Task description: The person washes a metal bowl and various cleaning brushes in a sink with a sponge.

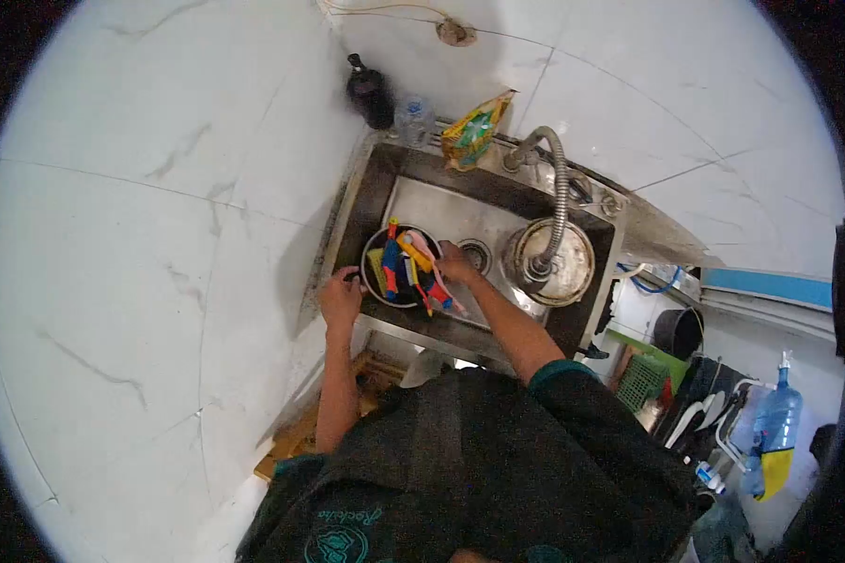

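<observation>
A round pot (367, 255) filled with red, blue, orange and pink items (413, 266) sits at the left side of a steel sink (441, 200). My left hand (342, 296) is closed at the pot's left rim, by a dark handle. On the opposite side, my right hand (455, 264) has its fingers at the rim, partly hidden behind the colourful things. Right of the drain (475, 253), a second round metal vessel (573, 267) stands under the flexible faucet (560, 178).
Behind the sink stand a dark bottle (370, 92), a clear plastic bottle (413, 120) and a yellow-green packet (476, 131). A green basket (640, 382) and a blue water bottle (777, 418) are at the right. Tiled walls surround the sink.
</observation>
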{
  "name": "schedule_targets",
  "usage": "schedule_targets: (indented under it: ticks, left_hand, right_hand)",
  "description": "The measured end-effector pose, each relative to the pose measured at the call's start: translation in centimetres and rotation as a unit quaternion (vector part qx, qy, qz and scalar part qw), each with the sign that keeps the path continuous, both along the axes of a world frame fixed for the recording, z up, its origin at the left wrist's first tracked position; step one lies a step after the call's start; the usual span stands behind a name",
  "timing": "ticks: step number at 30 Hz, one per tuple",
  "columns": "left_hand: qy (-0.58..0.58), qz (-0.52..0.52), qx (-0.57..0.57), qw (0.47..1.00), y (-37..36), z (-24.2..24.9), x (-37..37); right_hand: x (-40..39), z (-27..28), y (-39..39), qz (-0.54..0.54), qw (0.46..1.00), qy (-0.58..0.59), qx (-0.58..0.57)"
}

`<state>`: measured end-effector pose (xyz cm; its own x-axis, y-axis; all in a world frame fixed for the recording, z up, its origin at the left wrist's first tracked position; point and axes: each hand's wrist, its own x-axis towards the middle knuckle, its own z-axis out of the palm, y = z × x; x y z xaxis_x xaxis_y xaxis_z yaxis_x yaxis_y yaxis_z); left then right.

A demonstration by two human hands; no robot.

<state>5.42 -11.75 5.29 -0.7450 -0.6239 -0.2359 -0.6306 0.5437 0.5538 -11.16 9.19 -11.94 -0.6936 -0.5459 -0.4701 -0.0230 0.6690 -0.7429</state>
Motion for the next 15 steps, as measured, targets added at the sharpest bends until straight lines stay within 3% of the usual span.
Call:
schedule_targets:
  ticks: [1, 2, 4, 6, 9, 12, 15]
  left_hand:
    - [0.015, 0.005, 0.010, 1.000, 0.3, 1.0, 0.2]
    - [0.030, 0.010, 0.022, 0.999, 0.7, 2.1, 0.5]
    - [0.059, 0.003, 0.014, 0.998, 0.7, 2.3, 1.5]
    - [0.072, 0.002, 0.004, 0.997, 0.4, 1.9, 2.4]
    - [0.070, 0.028, 0.026, 0.997, 0.7, 2.2, 2.9]
    - [0.053, 0.025, 0.032, 0.998, 0.9, 3.2, 2.0]
    - [0.036, 0.001, 0.009, 0.999, 0.5, 2.6, 1.6]
  right_hand:
    - [0.0, -2.3, -0.7, 0.023, 0.999, -0.006, -0.031]
    - [-0.5, 2.1, -0.6, 0.046, 0.998, -0.027, -0.014]
    - [-0.7, 0.1, -1.2, 0.041, 0.994, -0.041, -0.095]
    - [-0.5, -6.2, -1.3, 0.036, 0.990, -0.037, -0.129]
    - [-0.6, -2.1, -0.7, -0.032, 0.983, -0.168, -0.068]
    - [-0.4, 0.8, -0.1, -0.051, 0.979, -0.191, -0.046]
    - [0.5, -1.3, 0.5, -0.028, 0.990, -0.061, -0.123]
